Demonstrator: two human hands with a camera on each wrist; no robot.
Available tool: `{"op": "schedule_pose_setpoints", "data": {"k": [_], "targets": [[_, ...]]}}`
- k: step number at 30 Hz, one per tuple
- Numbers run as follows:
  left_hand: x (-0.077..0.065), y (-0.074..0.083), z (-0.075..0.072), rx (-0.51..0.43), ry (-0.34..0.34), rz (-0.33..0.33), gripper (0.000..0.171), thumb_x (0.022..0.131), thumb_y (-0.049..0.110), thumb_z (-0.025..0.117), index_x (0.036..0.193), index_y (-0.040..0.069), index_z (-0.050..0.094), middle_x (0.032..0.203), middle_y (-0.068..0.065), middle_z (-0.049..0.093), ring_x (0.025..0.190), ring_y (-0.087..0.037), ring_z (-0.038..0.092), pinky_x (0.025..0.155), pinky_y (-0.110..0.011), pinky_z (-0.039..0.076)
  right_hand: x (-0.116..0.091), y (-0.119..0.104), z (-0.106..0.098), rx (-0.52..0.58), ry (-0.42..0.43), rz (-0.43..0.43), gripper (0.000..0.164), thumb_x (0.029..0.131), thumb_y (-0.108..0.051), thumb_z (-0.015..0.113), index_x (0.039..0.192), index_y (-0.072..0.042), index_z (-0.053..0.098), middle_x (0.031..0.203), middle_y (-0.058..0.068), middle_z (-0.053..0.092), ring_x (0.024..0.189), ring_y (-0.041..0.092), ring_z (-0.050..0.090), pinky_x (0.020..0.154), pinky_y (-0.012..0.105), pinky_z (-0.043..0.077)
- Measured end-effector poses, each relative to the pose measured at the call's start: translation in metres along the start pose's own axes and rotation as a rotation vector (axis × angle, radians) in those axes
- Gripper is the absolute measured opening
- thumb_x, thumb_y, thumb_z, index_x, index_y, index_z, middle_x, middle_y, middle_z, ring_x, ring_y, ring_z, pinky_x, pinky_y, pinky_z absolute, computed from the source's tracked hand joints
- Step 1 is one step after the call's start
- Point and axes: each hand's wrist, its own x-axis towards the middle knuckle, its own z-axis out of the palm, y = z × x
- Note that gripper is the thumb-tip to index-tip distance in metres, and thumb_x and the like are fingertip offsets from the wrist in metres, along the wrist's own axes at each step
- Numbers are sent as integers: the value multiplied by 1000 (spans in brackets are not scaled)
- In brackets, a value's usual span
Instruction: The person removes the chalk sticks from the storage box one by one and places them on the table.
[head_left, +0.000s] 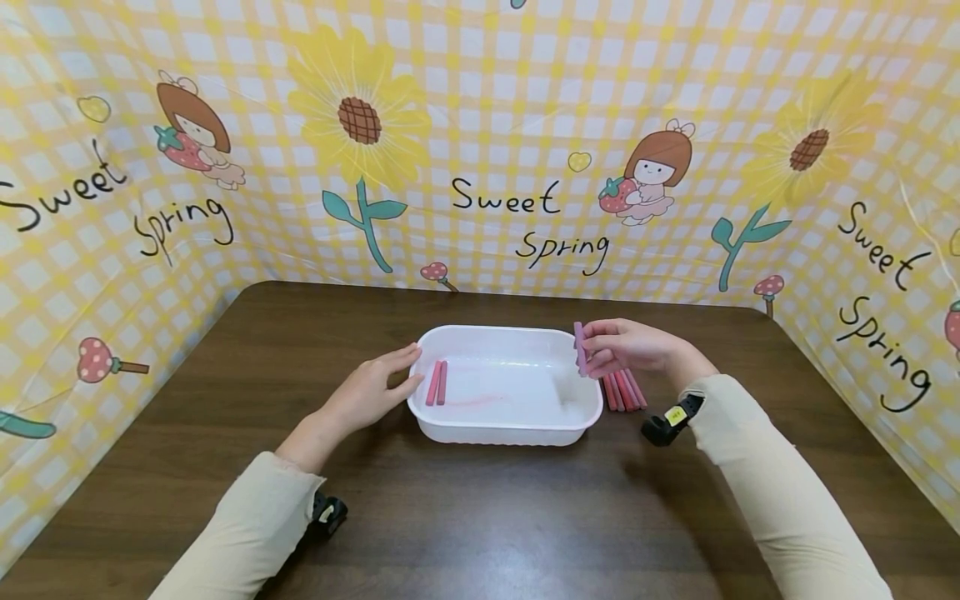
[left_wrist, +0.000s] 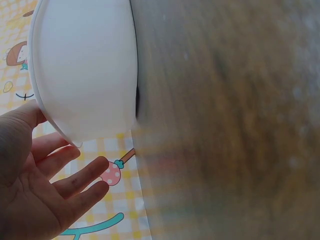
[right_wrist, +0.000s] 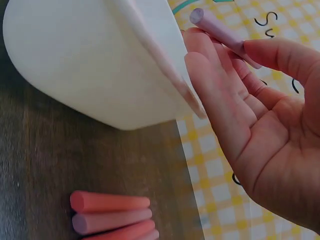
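A white plastic tray [head_left: 501,436] stands on the table, with two pinkish chalk sticks [head_left: 436,383] lying side by side near its left end. My left hand [head_left: 371,385] rests thumb and fingertips on the tray's left rim. In the left wrist view its other fingers [left_wrist: 82,180] spread loosely beside the rim. Between the thumb and fingers of my right hand [head_left: 626,346] is a light purple chalk stick [right_wrist: 220,32], pinched above the tray's right rim. Several pink and purple chalk sticks [right_wrist: 112,202] lie in a row on the table just right of the tray, partly below that hand.
The dark wooden table [head_left: 480,517] reaches back to a yellow checked cloth [head_left: 487,125] that surrounds it on the far side and both flanks. A faint pink smear [head_left: 480,402] marks the tray's floor. Black wrist straps [head_left: 667,423] sit at both sleeves.
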Motion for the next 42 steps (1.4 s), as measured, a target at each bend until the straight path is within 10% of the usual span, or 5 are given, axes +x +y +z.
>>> {"op": "schedule_pose_setpoints", "data": {"k": [34, 42], "targets": [[-1, 1, 0, 2, 10, 8, 51, 95, 27, 53, 138, 2, 44, 146, -16, 40, 134, -36, 38, 109, -52, 33, -49, 54, -41, 144, -1, -89, 19, 97, -22, 47, 111, -10, 49, 97, -3, 64, 89, 10, 67, 83, 29, 56], [-1, 0, 0, -2, 10, 5, 51, 95, 28, 53, 138, 2, 43, 146, -15, 40, 135, -35, 38, 110, -52, 32, -59, 68, -51, 59, 117, 35, 14, 99, -22, 44, 108, -11, 46, 93, -4, 60, 86, 8, 66, 82, 29, 56]]}}
